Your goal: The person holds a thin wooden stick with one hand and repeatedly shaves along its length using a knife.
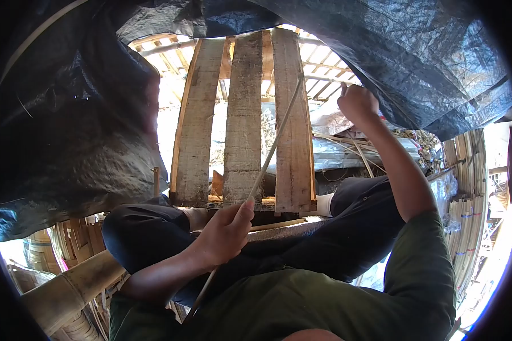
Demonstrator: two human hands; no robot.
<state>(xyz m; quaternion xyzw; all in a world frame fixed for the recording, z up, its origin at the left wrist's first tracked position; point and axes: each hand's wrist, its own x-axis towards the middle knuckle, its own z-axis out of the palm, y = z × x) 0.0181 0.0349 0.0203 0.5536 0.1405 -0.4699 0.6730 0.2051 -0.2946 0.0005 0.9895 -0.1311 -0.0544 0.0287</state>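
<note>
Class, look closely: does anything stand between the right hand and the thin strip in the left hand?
Nothing visible stands between the right hand and the thin strip. The rightmost plank lies behind the strip, not in the way.

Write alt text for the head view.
The wearer's left hand grips a long thin strip that slants across the view of three wooden planks. The right hand is raised and curled to the right of the planks; whether it holds anything is unclear. Dark tarps hang to both sides and above.
</note>
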